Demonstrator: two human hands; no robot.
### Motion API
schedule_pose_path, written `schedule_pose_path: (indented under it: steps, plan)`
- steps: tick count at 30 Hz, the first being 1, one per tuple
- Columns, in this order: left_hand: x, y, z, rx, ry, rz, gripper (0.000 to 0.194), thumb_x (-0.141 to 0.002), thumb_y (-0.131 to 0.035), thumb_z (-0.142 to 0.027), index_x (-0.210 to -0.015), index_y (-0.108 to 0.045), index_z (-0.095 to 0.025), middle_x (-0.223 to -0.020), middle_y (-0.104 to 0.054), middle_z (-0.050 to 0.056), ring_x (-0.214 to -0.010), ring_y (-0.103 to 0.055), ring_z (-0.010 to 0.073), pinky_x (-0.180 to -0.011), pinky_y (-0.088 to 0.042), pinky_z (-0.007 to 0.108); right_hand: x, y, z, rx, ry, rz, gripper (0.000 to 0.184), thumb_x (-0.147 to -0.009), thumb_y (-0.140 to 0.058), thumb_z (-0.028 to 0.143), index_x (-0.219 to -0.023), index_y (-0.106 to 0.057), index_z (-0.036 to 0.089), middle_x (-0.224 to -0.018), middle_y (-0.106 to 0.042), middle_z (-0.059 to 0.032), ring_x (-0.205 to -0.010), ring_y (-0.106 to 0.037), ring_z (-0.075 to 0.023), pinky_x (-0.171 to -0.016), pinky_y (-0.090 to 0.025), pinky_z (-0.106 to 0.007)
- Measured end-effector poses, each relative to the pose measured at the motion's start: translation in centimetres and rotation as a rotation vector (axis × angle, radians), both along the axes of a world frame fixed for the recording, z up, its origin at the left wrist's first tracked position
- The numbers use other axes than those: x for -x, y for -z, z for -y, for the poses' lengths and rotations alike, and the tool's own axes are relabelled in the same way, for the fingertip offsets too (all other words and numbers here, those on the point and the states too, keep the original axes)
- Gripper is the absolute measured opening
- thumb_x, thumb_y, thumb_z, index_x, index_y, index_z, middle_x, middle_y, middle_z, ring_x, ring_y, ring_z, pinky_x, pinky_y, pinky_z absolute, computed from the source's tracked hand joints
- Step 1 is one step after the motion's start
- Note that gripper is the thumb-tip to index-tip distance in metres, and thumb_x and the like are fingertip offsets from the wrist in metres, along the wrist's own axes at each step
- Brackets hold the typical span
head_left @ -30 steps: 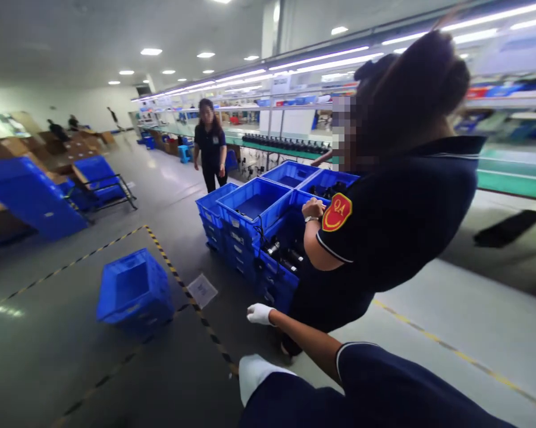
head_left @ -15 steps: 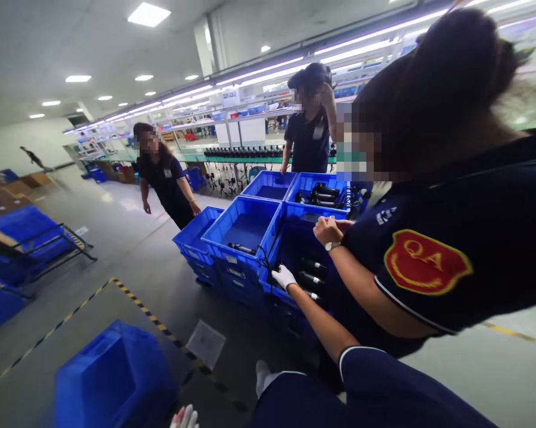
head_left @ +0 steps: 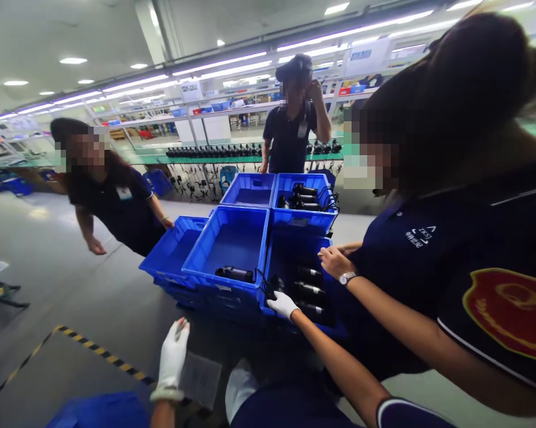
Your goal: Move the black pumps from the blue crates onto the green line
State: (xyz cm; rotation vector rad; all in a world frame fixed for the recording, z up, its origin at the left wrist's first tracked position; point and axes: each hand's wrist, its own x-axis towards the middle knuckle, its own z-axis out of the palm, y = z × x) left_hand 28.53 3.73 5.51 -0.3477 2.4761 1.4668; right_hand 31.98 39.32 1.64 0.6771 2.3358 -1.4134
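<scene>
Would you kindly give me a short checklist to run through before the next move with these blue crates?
Left hand: gloved, nothing visible in it: ok.
Right hand: gloved, at the near rim of the blue crate: ok.
Black cable: lying over that crate's rim beside the right hand: not ok.
Co-worker's bare hand: above the same crate: not ok.
Black cylindrical parts in the crate: condition: cannot tell.

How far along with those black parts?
Done, it seems: black cylindrical parts lie grouped in the far blue crate, one in the middle crate. In hand: the right gloved hand reaches into the near crate. Left: more parts lie there; the exact count is unclear.
</scene>
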Motion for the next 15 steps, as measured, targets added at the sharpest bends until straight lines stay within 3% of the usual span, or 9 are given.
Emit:
schedule_pose_path:
  steps: [3, 5, 7, 11, 15]
  plan:
    - [8.2, -1.7, -6.3, 0.280, 0.334, -0.088, 0.046, -0.086, -0.044, -0.040, -0.124, -0.049, -0.015, -0.124, -0.056, 0.010, -0.117, -0.051, 0.0187, -0.103, -0.036, 0.028, -1.0, 0.1, 1.6, 0.068, 0.031, 0.004, 0.013, -0.073, -0.053, 0.026, -0.068, -0.054, 0.014, -0.061, -0.048, -0.0001, -0.061, -0.043, -0.0124, -0.059, -0.035, -0.024]
    - [12.7, -1.8, -10.4, 0.609, 0.635, -0.064, 0.049, -0.087, -0.041, -0.040, -0.128, -0.045, -0.013, -0.133, -0.048, 0.012, -0.124, -0.043, 0.0194, -0.105, -0.033, 0.028, -2.1, 0.2, 2.9, 0.163, 0.052, 0.000, 0.014, -0.072, -0.053, 0.027, -0.066, -0.053, 0.014, -0.060, -0.046, 0.0010, -0.061, -0.040, -0.0110, -0.058, -0.035, -0.022]
    - [16.0, -1.1, -13.7, 0.707, 0.777, -0.028, 0.047, -0.083, -0.047, -0.040, -0.121, -0.052, -0.012, -0.128, -0.052, 0.015, -0.121, -0.046, 0.0252, -0.101, -0.036, 0.034, -3.2, 0.2, 4.3, 0.287, 0.112, -0.003, 0.020, -0.070, -0.056, 0.031, -0.061, -0.049, 0.015, -0.058, -0.043, 0.0022, -0.059, -0.037, -0.0098, -0.057, -0.033, -0.022]
    - [19.4, 1.4, -17.2, 0.760, 0.982, 0.065, 0.036, -0.070, -0.061, -0.034, -0.096, -0.065, -0.010, -0.103, -0.065, 0.017, -0.101, -0.060, 0.0292, -0.086, -0.045, 0.033, -4.2, 0.1, 6.8, 0.469, 0.316, -0.081, 0.035, -0.069, -0.059, 0.045, -0.058, -0.042, 0.016, -0.056, -0.038, 0.0036, -0.057, -0.033, -0.0088, -0.055, -0.030, -0.023]
    - [20.4, 3.1, -17.8, 0.795, 1.143, 0.101, 0.028, -0.062, -0.064, -0.028, -0.085, -0.068, -0.012, -0.088, -0.069, 0.014, -0.088, -0.065, 0.0255, -0.074, -0.047, 0.026, -3.7, -0.5, 8.4, 0.570, 0.343, -0.170, 0.041, -0.067, -0.059, 0.054, -0.062, -0.053, 0.014, -0.062, -0.048, 0.0001, -0.061, -0.040, -0.0103, -0.058, -0.032, -0.024]
